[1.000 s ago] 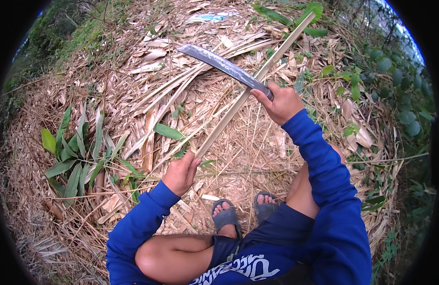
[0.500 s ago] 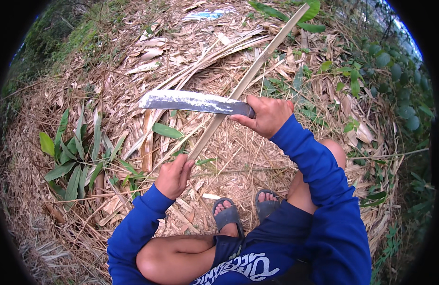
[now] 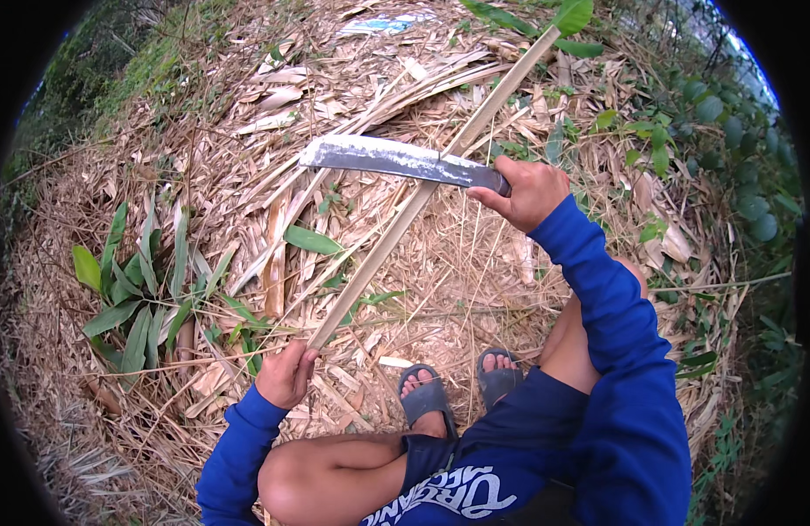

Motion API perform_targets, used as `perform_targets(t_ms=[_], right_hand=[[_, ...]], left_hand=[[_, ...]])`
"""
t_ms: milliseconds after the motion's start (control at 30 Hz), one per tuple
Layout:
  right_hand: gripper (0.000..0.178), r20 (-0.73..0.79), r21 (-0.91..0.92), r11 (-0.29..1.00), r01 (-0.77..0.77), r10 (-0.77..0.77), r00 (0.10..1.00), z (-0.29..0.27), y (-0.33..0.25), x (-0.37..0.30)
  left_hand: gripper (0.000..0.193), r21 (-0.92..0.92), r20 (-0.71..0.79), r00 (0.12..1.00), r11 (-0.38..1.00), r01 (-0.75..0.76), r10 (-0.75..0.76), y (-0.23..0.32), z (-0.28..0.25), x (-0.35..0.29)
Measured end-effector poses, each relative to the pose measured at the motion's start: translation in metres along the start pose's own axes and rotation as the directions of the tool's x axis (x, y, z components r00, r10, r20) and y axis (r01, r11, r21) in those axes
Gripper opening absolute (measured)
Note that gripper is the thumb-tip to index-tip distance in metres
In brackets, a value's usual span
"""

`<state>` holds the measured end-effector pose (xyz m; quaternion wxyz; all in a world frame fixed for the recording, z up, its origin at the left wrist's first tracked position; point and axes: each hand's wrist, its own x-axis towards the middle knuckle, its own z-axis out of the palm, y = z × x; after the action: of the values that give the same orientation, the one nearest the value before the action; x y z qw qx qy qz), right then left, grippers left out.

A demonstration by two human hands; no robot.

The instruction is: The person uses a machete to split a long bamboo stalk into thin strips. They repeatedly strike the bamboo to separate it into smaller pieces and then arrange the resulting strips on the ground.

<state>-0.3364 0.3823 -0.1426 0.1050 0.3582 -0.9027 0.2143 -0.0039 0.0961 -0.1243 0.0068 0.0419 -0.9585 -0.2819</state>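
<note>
Right of centre in the frame, the right hand (image 3: 529,193) is closed around the handle of a big knife (image 3: 383,159), thumb along the lower side. The blade points off to the left and lies across a long pale strip (image 3: 405,215), crossing it a bit above mid-frame. The left hand (image 3: 286,375), lower left of centre, has the strip's near end pinched tight, and the strip runs up from there to the upper right, its far tip by a green leaf (image 3: 574,16). Under all that it's dry litter (image 3: 466,254), with a leafy plant (image 3: 137,298) on the left side and sandals (image 3: 425,401) bottom centre.

What'd worry me: the far end of the strip looks unsupported, so it could whip or twist if the blade catches. Too steep an angle could make it dig in and split the strip; a slip down its length could run at the left hand. And those toes (image 3: 413,380) are bare, so a dropped knife could be nasty.

Hard to make out: most of the handle and the strip's near end are inside the hands. Can't tell if the blade bites or just rests, or which edge is sharp. The blue-white scrap (image 3: 383,24) up top is too blurry to identify.
</note>
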Motion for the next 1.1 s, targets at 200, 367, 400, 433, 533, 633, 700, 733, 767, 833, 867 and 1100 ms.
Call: perform_targets(t_ms=[200, 367, 400, 433, 533, 633, 700, 733, 767, 833, 867, 1100], right_hand=[[0.071, -0.134, 0.158, 0.942, -0.297, 0.319, 0.938, -0.005, 0.073, 0.023], [0.077, -0.24, 0.296, 0.831, -0.471, 0.542, 0.805, -0.009, 0.124, 0.035], [0.078, -0.221, 0.311, 0.835, -0.454, 0.528, 0.82, -0.007, 0.122, 0.032], [0.079, -0.202, 0.335, 0.838, -0.432, 0.512, 0.835, -0.002, 0.112, 0.03], [0.074, -0.188, 0.387, 0.891, -0.236, 0.327, 0.926, 0.007, 0.065, 0.019], [0.059, -0.075, 0.357, 0.929, -0.1, 0.135, 0.988, 0.001, 0.008, 0.001], [0.057, -0.056, 0.321, 0.947, -0.006, 0.026, 0.998, 0.0, -0.009, -0.011], [0.058, -0.051, 0.279, 0.96, 0.005, 0.01, 0.999, -0.002, -0.016, -0.016], [0.059, -0.045, 0.237, 0.971, 0.018, -0.007, 0.999, -0.005, -0.022, -0.02], [0.061, -0.024, 0.158, 0.987, 0.029, -0.026, 0.999, -0.005, -0.026, -0.021], [0.061, -0.019, 0.155, 0.988, 0.023, -0.021, 1.0, -0.004, -0.025, -0.021], [0.054, -0.084, 0.159, 0.986, 0.043, -0.03, 0.996, -0.002, -0.018, -0.015]], left_hand=[[0.012, 0.056, 0.003, 0.983, 0.982, 0.183, -0.183, -0.039, -0.003, -0.074], [0.011, 0.221, -0.025, 0.982, 0.957, 0.19, -0.189, -0.055, 0.003, -0.125], [0.011, 0.246, -0.041, 0.988, 0.957, 0.153, -0.147, -0.051, 0.006, -0.119], [0.011, 0.258, -0.057, 0.99, 0.956, 0.142, -0.132, -0.048, 0.009, -0.113], [0.01, 0.235, -0.042, 0.998, 0.97, 0.065, -0.057, -0.055, 0.019, -0.092], [0.009, 0.183, -0.033, 0.998, 0.981, 0.062, -0.057, -0.046, 0.023, -0.073], [0.012, 0.134, -0.026, 0.998, 0.99, 0.053, -0.05, -0.041, 0.025, -0.064], [0.012, 0.14, -0.026, 0.999, 0.989, 0.042, -0.039, -0.04, 0.026, -0.063], [0.011, 0.146, -0.028, 0.999, 0.989, 0.033, -0.029, -0.04, 0.028, -0.062], [0.009, 0.148, -0.021, 0.999, 0.989, 0.03, -0.027, -0.043, 0.031, -0.065], [0.008, 0.143, -0.013, 0.999, 0.989, 0.036, -0.035, -0.048, 0.032, -0.07], [0.011, 0.191, -0.083, 0.995, 0.981, -0.041, 0.057, -0.049, 0.035, -0.084]])
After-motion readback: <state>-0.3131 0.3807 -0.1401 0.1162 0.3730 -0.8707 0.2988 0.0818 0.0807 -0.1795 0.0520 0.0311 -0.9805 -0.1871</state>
